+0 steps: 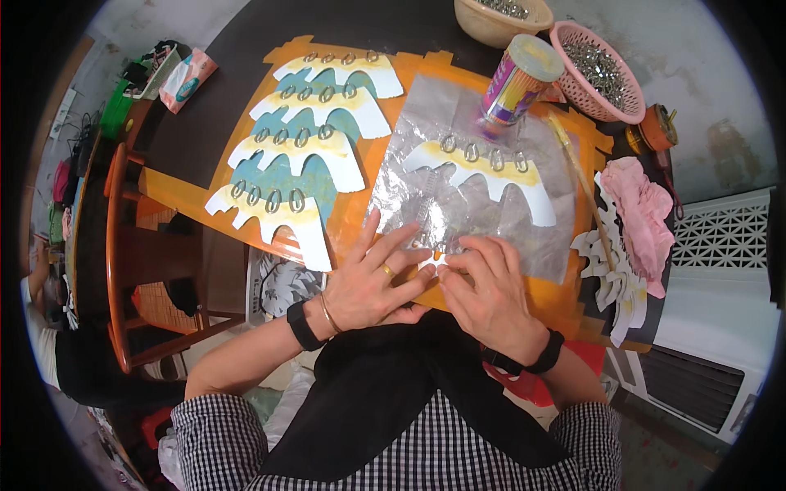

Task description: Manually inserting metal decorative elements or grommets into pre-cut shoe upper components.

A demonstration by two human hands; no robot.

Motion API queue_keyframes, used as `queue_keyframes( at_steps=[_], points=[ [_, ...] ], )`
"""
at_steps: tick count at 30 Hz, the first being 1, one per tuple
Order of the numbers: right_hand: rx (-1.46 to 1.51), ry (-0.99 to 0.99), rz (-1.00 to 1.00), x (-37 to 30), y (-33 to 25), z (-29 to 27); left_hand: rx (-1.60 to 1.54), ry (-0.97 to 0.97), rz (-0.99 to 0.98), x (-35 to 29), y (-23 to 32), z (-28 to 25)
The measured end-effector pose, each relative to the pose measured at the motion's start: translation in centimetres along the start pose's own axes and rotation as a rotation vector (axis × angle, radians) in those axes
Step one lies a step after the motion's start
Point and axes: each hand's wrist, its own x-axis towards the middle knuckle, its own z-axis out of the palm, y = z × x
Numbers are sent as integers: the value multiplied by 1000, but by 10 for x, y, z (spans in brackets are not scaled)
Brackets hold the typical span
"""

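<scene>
My left hand (378, 280), with a gold ring on one finger, is closed at the near edge of the taped work surface. Beside it my right hand (490, 293) is closed too. Their fingertips meet around a small white piece (428, 263) with an orange spot, mostly covered by the fingers. Just beyond, on a clear plastic sheet (393, 176), lies a white scalloped cut-out (532, 200) with a yellowish smear and several oval metal loops along its upper edge. To the left, several similar cut-outs (309, 237) with metal loops lie in a staggered column.
A tall purple-and-yellow canister (516, 82) stands at the back right. Behind it are a pink basket (565, 37) and a beige bowl (491, 31) of metal parts. A thin stick (585, 192), pink cloth (637, 221) and stacked white cut-outs (618, 299) lie at right. A wooden chair (123, 245) stands left.
</scene>
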Motion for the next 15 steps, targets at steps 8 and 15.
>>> queue_keyframes(
  at_steps=[8, 15],
  points=[
    [1, 37, 130, -9, -6, 0, 63, 45, -20, -4, 4, 4],
    [214, 53, 180, -9, 21, -2, -53, 117, -78, 0, 9, -1]
  ],
)
